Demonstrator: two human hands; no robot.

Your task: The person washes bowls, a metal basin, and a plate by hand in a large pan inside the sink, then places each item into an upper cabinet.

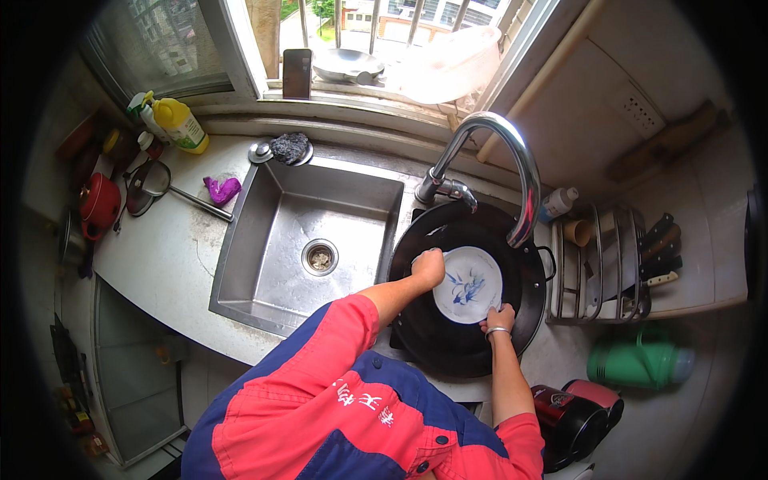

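Observation:
A white plate (468,288) with a blue plant pattern is held over a large black wok (414,336). My right hand (499,318) grips the plate's lower right rim, with a bracelet at the wrist. Curled into a fist, my left hand (429,267) is at the plate's left edge. A sliver of something pale shows beside its knuckles; what the fingers hold is hidden. Above the wok arches a chrome faucet (489,120). No running water can be made out.
Left of the wok is a steel sink (270,252) with a drain strainer (320,257). A purple cloth (222,190) and a long-handled strainer (201,204) lie on the counter. To the right stand a knife rack (594,264) and a green thermos (633,363).

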